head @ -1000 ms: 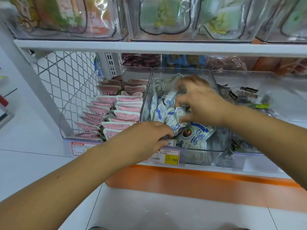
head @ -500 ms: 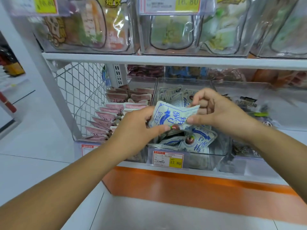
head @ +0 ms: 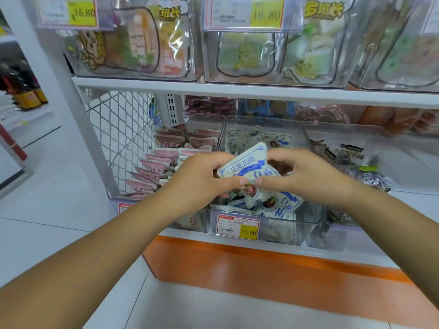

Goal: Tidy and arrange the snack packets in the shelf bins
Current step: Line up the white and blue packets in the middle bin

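A small stack of white-and-blue snack packets (head: 244,163) is held above the middle clear bin (head: 306,225) on the lower shelf. My left hand (head: 202,180) grips the stack's left side, thumb on top. My right hand (head: 301,173) pinches its right edge between thumb and fingers. More white-and-blue packets (head: 282,205) lie loose in the bin below, and others stand at its back (head: 251,136).
The left bin holds rows of pink packets (head: 164,162). The right bin (head: 403,162) holds dark packets (head: 349,155). An upper shelf (head: 237,91) carries clear bins of large pouches with 16.80 price tags. A yellow 17.80 tag (head: 248,231) hangs on the middle bin. A wire mesh panel (head: 123,129) closes the left end.
Both hands came up out of the middle bin with white-and-blue packets and now hold them together, tilted more upright. The camera has moved closer and looks higher.
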`<state>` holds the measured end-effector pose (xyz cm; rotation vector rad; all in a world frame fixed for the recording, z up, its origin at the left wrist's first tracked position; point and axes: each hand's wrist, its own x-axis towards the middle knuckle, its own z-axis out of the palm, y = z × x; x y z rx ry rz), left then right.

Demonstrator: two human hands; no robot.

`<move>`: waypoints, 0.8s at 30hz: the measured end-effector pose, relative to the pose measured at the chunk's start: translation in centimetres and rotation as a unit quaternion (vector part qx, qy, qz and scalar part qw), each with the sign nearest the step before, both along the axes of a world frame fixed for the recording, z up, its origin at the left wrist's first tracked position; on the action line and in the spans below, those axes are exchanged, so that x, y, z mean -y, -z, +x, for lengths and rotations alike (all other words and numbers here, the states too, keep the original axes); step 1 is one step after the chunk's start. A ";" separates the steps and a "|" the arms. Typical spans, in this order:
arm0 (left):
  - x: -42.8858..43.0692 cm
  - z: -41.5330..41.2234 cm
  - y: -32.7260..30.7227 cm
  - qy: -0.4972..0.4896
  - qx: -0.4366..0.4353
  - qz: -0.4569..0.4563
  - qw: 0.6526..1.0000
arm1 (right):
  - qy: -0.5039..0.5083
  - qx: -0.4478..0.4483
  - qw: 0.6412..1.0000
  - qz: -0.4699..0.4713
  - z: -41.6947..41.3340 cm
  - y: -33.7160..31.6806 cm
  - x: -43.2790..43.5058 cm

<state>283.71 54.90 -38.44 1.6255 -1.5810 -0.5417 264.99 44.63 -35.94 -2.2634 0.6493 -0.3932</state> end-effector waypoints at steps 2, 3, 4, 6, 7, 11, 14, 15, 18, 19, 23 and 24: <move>-0.2 0.3 -0.3 0.037 0.009 -0.006 0.999 | 0.018 0.006 0.999 -0.044 -0.1 -0.2 0.1; -0.4 0.5 -0.4 0.058 0.010 0.019 0.998 | 0.034 0.010 0.998 -0.047 -0.5 -0.3 0.2; -0.5 1.0 -0.5 0.072 0.043 0.052 0.995 | 0.049 0.007 0.998 -0.039 -0.9 -0.4 0.5; -0.8 1.8 -0.3 0.078 0.214 0.091 0.969 | 0.069 -0.008 0.997 -0.014 -2.0 -0.5 1.1; -0.8 2.1 0.0 0.082 0.305 0.081 0.945 | 0.070 -0.013 0.997 -0.001 -2.4 -0.7 1.2; 0.0 2.2 0.5 0.114 0.442 0.006 0.890 | 0.044 -0.004 0.998 0.051 -3.1 -0.9 0.7; 1.1 2.4 0.7 0.121 0.448 -0.018 0.886 | 0.049 -0.010 0.998 0.047 -3.3 -1.0 0.6; 1.4 2.5 0.9 0.117 0.454 -0.021 0.883 | 0.061 -0.007 0.997 0.041 -3.3 -1.0 0.7; 2.1 2.4 1.0 0.103 0.471 -0.023 0.876 | 0.077 -0.006 0.997 0.021 -3.4 -1.3 0.7; 2.2 2.4 1.0 0.099 0.473 -0.023 0.875 | 0.081 -0.006 0.996 0.024 -3.5 -1.5 0.8; 2.7 2.2 1.2 0.083 0.491 -0.038 0.866 | 0.098 -0.007 0.995 0.023 -3.2 -1.8 0.6; 2.8 2.2 1.3 0.077 0.500 -0.036 0.862 | 0.098 -0.022 0.995 0.009 -2.6 -1.2 0.2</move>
